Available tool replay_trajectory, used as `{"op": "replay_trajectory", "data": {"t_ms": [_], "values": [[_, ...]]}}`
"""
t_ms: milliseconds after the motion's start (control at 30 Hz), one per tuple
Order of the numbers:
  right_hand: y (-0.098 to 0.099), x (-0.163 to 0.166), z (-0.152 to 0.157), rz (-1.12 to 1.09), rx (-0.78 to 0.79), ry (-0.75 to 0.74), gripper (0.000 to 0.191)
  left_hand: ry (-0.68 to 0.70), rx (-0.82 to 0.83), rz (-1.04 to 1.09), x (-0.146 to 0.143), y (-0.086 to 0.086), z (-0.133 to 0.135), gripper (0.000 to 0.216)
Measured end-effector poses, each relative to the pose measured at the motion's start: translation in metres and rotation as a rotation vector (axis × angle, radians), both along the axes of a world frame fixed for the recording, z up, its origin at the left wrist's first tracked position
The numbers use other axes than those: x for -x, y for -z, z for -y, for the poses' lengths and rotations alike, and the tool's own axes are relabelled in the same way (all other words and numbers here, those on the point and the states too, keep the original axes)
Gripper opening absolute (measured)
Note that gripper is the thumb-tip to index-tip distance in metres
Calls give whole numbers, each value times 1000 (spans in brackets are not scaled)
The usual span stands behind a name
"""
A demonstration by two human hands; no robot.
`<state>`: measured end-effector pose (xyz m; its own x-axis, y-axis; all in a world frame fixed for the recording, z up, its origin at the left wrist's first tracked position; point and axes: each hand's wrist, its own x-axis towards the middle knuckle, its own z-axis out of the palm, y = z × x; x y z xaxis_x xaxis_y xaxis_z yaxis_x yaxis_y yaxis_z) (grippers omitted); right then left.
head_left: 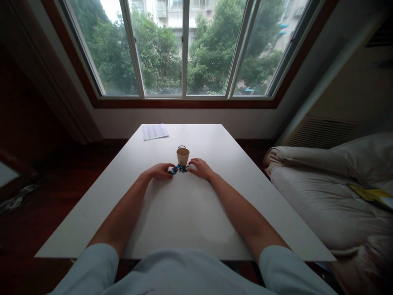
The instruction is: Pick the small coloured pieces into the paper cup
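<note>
A tan paper cup (pixel 183 157) stands upright on the white table (pixel 184 213), its mouth facing up. Small blue, black and brownish pieces (pixel 183 168) lie in a loose heap in front of it, too small to name. My left hand (pixel 160 170) rests at the left side of the heap, thumb and fingers curved apart around its edge. On the other side, my right hand (pixel 200 168) lies with fingers stretched toward the heap and the cup. Neither hand visibly holds a piece. The cup's inside bottom is hidden.
Printed papers (pixel 155 132) lie at the table's far left corner. A thin dark loop (pixel 181 146) shows just behind the cup. To the right stands a beige sofa (pixel 301 192) with a yellow and black item (pixel 373 196) on it. A window (pixel 184 49) is beyond the table.
</note>
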<state>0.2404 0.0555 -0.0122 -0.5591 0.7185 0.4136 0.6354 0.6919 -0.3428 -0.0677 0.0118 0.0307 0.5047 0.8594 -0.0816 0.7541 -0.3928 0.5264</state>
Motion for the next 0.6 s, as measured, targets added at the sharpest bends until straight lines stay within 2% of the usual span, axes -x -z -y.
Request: {"op": "replay_trajectory", "data": {"t_ms": [300, 600], "values": [[-5, 9, 7, -53, 29, 8, 18, -87, -206, 122, -21, 22, 6, 45], [1, 17, 2, -46, 89, 36, 31, -170, -424, 133, -32, 34, 1, 33]]}}
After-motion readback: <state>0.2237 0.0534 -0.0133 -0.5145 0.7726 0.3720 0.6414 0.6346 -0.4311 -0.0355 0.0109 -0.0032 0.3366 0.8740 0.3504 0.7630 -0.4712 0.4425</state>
